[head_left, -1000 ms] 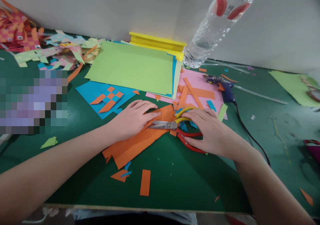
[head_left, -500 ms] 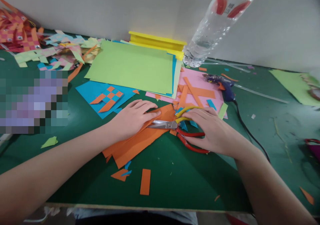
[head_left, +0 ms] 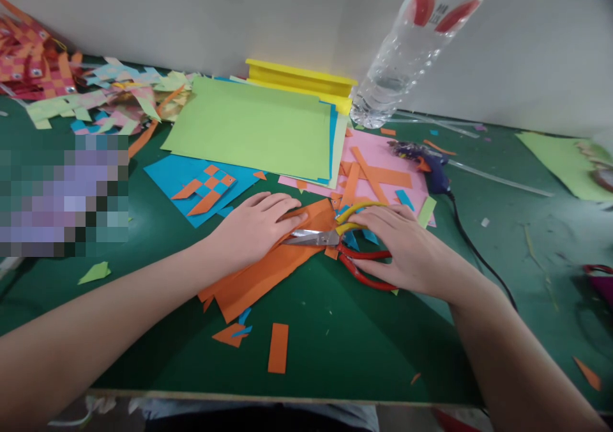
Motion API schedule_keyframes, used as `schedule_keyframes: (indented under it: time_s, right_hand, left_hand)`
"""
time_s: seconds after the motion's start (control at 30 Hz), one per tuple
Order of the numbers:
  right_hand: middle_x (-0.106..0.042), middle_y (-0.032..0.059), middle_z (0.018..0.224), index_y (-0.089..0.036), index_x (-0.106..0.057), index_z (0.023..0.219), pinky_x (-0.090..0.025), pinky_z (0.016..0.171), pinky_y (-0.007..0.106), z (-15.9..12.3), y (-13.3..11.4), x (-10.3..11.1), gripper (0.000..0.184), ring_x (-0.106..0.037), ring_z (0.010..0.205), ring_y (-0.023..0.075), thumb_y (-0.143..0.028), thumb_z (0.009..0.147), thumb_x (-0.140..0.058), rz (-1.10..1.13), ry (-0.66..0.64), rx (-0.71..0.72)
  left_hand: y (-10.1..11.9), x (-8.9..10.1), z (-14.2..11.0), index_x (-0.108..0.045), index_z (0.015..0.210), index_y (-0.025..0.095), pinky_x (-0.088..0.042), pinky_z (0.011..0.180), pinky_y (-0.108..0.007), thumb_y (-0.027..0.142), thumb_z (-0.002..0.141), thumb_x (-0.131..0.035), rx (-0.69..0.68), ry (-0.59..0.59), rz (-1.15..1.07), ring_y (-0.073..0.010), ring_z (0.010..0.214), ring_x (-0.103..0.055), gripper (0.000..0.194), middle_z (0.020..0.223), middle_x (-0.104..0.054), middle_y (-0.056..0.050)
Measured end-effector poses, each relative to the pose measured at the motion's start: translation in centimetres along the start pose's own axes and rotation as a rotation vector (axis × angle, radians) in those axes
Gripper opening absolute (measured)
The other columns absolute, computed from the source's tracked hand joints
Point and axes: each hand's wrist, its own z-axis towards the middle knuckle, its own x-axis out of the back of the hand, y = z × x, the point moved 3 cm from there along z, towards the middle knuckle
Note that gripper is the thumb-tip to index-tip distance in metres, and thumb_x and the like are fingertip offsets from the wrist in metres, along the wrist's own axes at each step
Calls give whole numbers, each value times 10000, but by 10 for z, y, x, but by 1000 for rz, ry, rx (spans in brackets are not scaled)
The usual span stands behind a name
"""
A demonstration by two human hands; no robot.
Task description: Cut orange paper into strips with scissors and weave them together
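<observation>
My left hand (head_left: 256, 227) rests over folded orange paper (head_left: 261, 285), holding it against the table with the thumb on top. Its fingers are partly bent, and the fingertips lie near the paper's far edge. Scissors with one yellow and one red handle (head_left: 368, 282) are in my right hand (head_left: 402, 243), the fingers at the yellow loop and the thumb at the red one. Their blades (head_left: 311, 238) are slightly parted and lie at the orange paper, the tips partly hidden near my left hand. A woven orange and blue paper fish (head_left: 211, 186) lies beyond my left hand on blue paper (head_left: 160, 170).
Green sheets (head_left: 258, 125) are stacked behind my hands, before a yellow folded strip (head_left: 301, 80). A water bottle (head_left: 397, 68) leans at the wall. Right of it lies a glue gun (head_left: 433, 170) with a cord. Orange scraps (head_left: 278, 349) lie near the front edge.
The scissor handles have drawn slightly closer together in my right hand. My left hand and the orange paper have hardly moved.
</observation>
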Motion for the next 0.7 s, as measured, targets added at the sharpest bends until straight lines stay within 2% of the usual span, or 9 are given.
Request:
schedule_keyframes:
  time_s: [0.27,0.7]
  right_hand:
    - [-673,119,1183,-190,-541,1197,-421,997,493,-2,5,-1,385,-604,1159,307,-377,870,-622,-42,-28,22]
    - [-675,88,1180,-208,-536,1171,-403,1004,471,-1,1,-2,344,-606,1144,282,-388,885,-599,-15,-36,19]
  left_hand:
    - [3,2,0,-562,1284,162,-486,996,-445,103,977,-420,-13,11,45,-267,1257,-521,343,1311,-586,-135]
    - [1,0,0,-557,1300,169,-480,1000,-438,100,963,-448,-10,-2,28,-267,1265,-516,361,1316,-582,-126]
